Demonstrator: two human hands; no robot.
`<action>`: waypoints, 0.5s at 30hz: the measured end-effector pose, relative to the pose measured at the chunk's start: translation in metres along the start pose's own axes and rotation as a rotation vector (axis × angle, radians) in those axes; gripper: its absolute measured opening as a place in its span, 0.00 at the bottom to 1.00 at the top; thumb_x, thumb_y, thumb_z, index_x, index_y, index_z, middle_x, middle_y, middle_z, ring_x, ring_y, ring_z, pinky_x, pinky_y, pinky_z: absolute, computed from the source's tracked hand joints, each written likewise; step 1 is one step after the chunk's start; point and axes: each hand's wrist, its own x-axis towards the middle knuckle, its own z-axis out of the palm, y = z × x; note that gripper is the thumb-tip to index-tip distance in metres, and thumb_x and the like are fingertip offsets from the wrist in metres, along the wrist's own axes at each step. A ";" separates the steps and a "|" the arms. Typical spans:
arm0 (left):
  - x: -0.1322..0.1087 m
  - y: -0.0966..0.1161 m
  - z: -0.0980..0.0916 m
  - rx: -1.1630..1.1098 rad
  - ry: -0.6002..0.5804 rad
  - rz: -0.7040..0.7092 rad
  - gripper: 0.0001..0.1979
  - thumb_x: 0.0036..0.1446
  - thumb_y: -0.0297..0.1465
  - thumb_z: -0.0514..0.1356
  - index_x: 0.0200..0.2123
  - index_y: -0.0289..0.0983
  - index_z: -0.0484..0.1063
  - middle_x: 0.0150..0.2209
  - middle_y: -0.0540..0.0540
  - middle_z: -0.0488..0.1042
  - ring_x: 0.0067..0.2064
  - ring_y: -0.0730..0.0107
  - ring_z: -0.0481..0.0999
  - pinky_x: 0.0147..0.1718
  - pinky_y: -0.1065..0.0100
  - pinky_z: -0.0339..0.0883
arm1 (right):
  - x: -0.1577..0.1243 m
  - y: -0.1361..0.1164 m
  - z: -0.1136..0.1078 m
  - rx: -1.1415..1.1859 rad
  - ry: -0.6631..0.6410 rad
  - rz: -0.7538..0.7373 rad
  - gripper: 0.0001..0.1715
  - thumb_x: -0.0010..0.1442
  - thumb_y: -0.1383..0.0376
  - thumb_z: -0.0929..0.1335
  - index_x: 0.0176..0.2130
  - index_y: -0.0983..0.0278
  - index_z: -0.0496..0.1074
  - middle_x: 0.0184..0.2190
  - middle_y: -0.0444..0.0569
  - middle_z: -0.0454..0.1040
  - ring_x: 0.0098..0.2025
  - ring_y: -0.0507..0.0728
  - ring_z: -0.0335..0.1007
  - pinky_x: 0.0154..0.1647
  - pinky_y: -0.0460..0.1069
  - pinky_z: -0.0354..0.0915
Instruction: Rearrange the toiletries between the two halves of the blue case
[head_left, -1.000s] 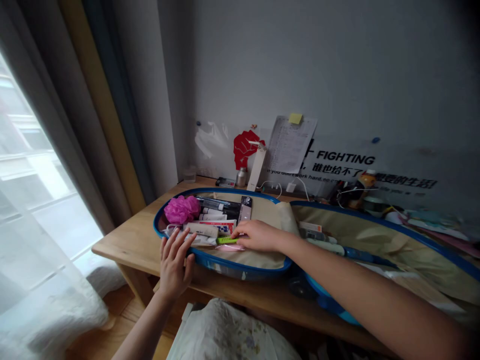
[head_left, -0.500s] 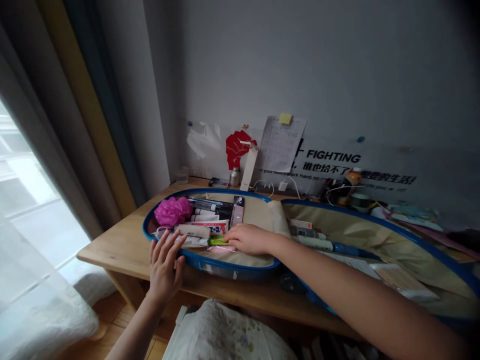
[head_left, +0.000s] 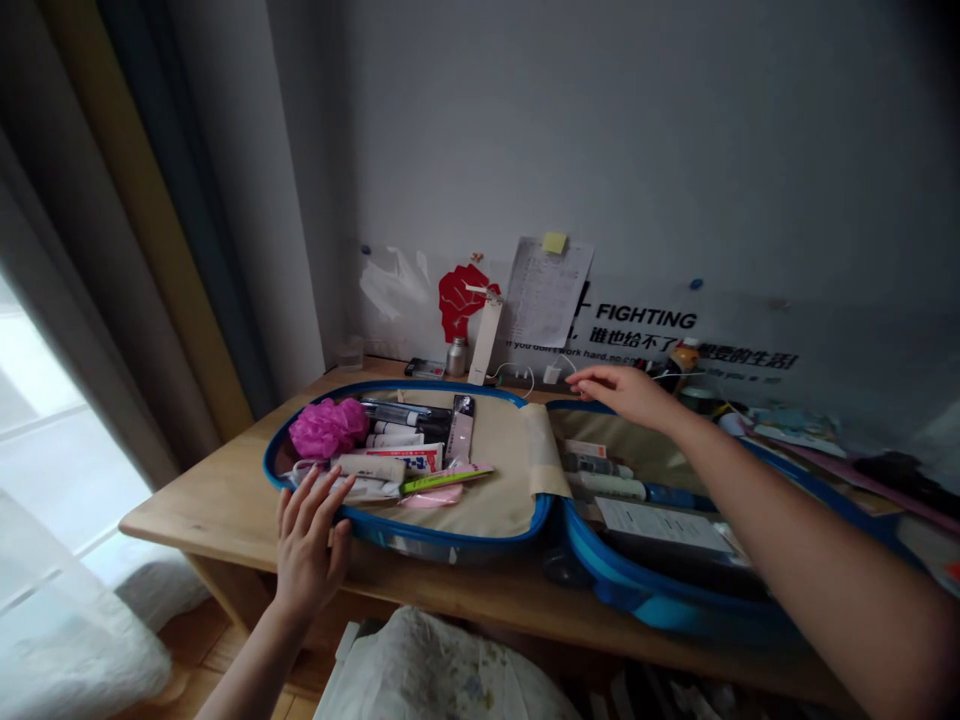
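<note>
1. At the blue case's point(head_left: 480, 543) near rim, the left grip point(head_left: 310, 545) is resting with fingers spread, seemingly touching; too much pressure could be shifting the case along the counter point(head_left: 195, 510).
2. Farther off to its right, the right grip point(head_left: 637, 398) is hovering over the case, holding nothing I can make out; I can't tell whether its fingertips are meeting.
3. Between both grips, a slim green item point(head_left: 450, 478) is lying along a pink packet point(head_left: 439, 498); a careless wrist could be dislodging it.
4. Just beyond the left fingers, a pink puff point(head_left: 328, 428) is bulging; a nudge could be rolling it out.
</note>
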 end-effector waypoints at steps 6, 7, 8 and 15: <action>-0.002 -0.002 0.001 0.013 -0.004 -0.016 0.26 0.67 0.29 0.51 0.67 0.44 0.60 0.63 0.41 0.68 0.70 0.58 0.55 0.70 0.53 0.41 | -0.008 0.068 0.013 -0.240 -0.134 0.136 0.16 0.57 0.65 0.64 0.41 0.60 0.80 0.35 0.47 0.82 0.38 0.56 0.78 0.40 0.47 0.70; -0.002 -0.002 0.001 0.016 -0.005 -0.019 0.26 0.67 0.29 0.51 0.67 0.44 0.60 0.63 0.41 0.68 0.70 0.57 0.56 0.70 0.52 0.41 | -0.009 0.074 0.018 -0.279 -0.159 0.144 0.15 0.56 0.67 0.65 0.39 0.60 0.80 0.36 0.47 0.82 0.40 0.56 0.78 0.42 0.48 0.70; -0.003 -0.002 0.001 0.017 -0.005 -0.020 0.26 0.67 0.29 0.51 0.67 0.44 0.60 0.62 0.41 0.69 0.70 0.57 0.56 0.70 0.52 0.41 | -0.009 0.079 0.023 -0.317 -0.182 0.152 0.15 0.54 0.69 0.65 0.37 0.60 0.81 0.38 0.48 0.83 0.42 0.58 0.78 0.43 0.49 0.70; -0.003 -0.002 0.001 0.023 -0.004 -0.013 0.27 0.66 0.29 0.51 0.67 0.44 0.59 0.63 0.41 0.68 0.70 0.57 0.56 0.70 0.51 0.42 | -0.001 0.090 0.055 -0.457 -0.327 0.134 0.19 0.54 0.71 0.68 0.46 0.60 0.79 0.46 0.53 0.81 0.47 0.61 0.77 0.47 0.52 0.69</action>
